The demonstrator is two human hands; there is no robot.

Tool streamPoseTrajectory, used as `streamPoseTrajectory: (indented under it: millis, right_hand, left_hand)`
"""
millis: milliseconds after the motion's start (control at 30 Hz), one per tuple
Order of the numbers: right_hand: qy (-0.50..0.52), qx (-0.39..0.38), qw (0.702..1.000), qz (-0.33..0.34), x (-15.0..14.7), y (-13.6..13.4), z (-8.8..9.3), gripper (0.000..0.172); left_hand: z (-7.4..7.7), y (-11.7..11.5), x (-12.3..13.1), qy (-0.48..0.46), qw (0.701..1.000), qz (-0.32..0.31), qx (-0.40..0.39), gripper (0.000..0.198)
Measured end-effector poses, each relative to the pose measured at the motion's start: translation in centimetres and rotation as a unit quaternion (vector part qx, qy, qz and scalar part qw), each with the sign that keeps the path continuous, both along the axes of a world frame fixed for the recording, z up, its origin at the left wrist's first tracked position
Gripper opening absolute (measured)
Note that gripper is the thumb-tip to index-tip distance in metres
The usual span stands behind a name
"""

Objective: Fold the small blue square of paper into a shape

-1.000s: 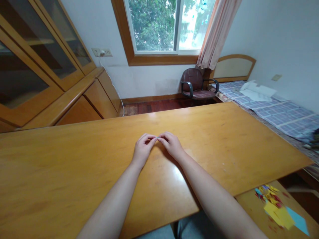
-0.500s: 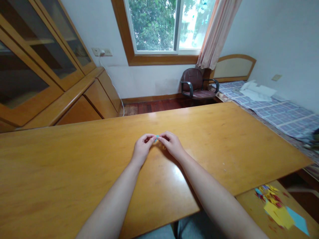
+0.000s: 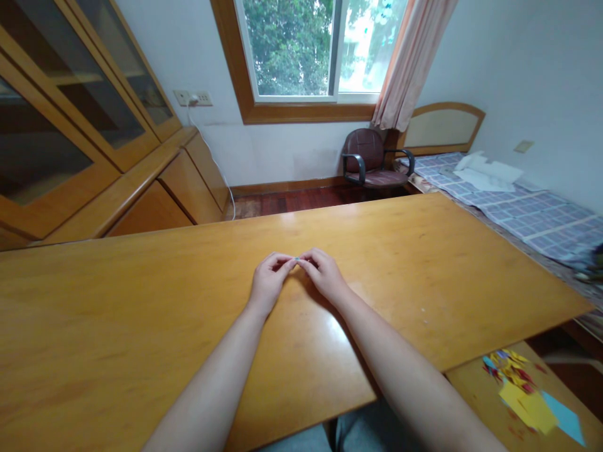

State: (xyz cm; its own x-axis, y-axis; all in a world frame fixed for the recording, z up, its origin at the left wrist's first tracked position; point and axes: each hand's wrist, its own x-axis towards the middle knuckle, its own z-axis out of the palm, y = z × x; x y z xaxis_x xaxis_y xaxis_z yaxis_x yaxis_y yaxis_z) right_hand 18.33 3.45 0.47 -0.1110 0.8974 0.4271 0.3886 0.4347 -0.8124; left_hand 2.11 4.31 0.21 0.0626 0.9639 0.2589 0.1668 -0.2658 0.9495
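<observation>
Just above the middle of the wooden table [image 3: 179, 314], my two hands meet at the fingertips. My left hand [image 3: 273, 276] pinches a tiny light-blue piece [image 3: 296, 258] between thumb and forefinger. My right hand [image 3: 321, 270] pinches the same piece from the other side. Most of the piece is hidden by the fingertips, and its shape is too small to make out.
At the lower right, a lower surface [image 3: 475, 402] holds a pile of colourful scraps [image 3: 511, 367], yellow sheets [image 3: 530, 408] and a blue sheet [image 3: 564, 417]. Beyond the table are a chair [image 3: 370, 157], a bed [image 3: 518, 201] and a cabinet [image 3: 136, 157].
Less of the light-blue piece shows between my fingertips, where its lower part was visible before. Both hands have stayed in nearly the same place.
</observation>
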Motion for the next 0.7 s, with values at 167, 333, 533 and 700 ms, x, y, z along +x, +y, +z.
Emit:
streamPoseTrajectory:
  millis: [167, 333, 533, 700]
  right_hand:
    - [0.023, -0.012, 1.000, 0.004, -0.05, -0.19, 0.28, 0.018]
    - [0.039, -0.008, 0.999, -0.004, -0.01, -0.15, 0.36, 0.018]
    - [0.038, -0.009, 0.999, -0.008, 0.04, -0.15, 0.45, 0.017]
    - [0.036, -0.005, 0.999, -0.010, -0.04, -0.17, 0.40, 0.019]
  left_hand:
    - [0.15, 0.03, 0.05, -0.017, 1.000, 0.006, -0.010, 0.023]
    - [0.06, 0.19, 0.12, -0.034, 0.998, -0.019, -0.041, 0.025]
    - [0.24, 0.13, 0.16, -0.050, 0.996, -0.019, -0.071, 0.030]
    - [0.50, -0.06, 0.23, -0.049, 0.997, 0.005, -0.060, 0.032]
